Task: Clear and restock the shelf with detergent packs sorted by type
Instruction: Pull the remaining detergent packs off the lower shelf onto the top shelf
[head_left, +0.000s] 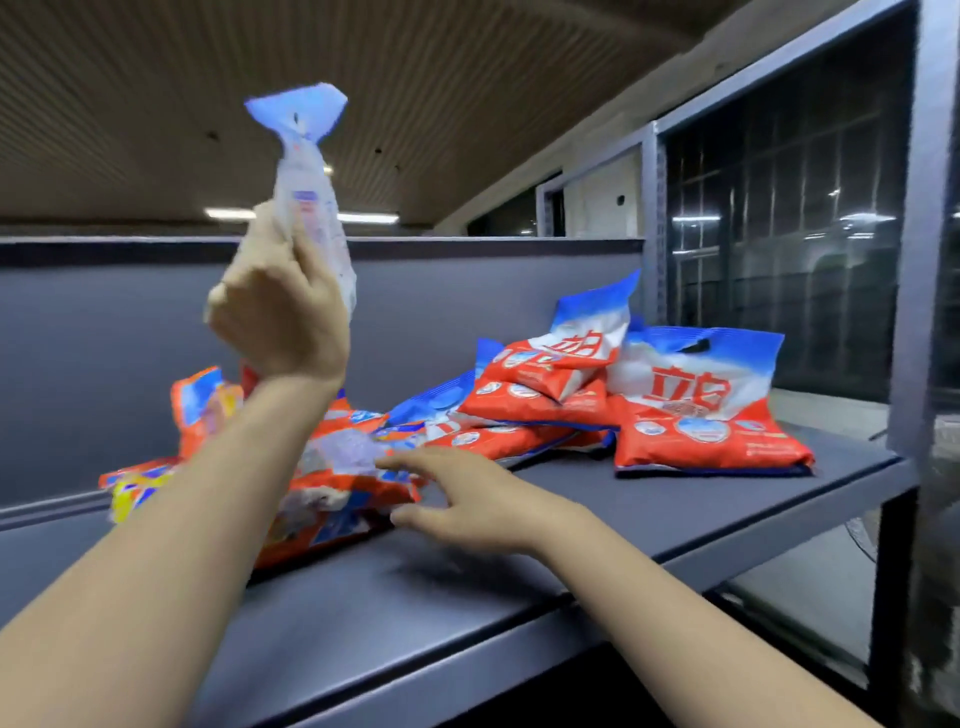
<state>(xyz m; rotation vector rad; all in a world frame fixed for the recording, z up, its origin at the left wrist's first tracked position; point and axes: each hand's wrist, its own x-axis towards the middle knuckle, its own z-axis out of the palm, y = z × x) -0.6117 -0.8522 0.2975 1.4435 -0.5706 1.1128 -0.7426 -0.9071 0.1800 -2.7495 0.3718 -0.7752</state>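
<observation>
My left hand (278, 312) is raised above the shelf and grips a white and blue detergent pack (311, 197), held upright by its lower part. My right hand (467, 499) hovers low over the grey shelf board (649, 499), fingers spread, its fingertips at the edge of an orange-red detergent pack (337, 483) that lies flat. More orange and yellow packs (202, 405) lie behind my left forearm. On the right stands a heap of red, white and blue packs (696, 405) with large red characters.
The shelf has a grey back panel (104, 364) and a metal upright (909, 260) at the right end. A lower shelf level (800, 597) shows beneath. Dark windows lie beyond the frame on the right.
</observation>
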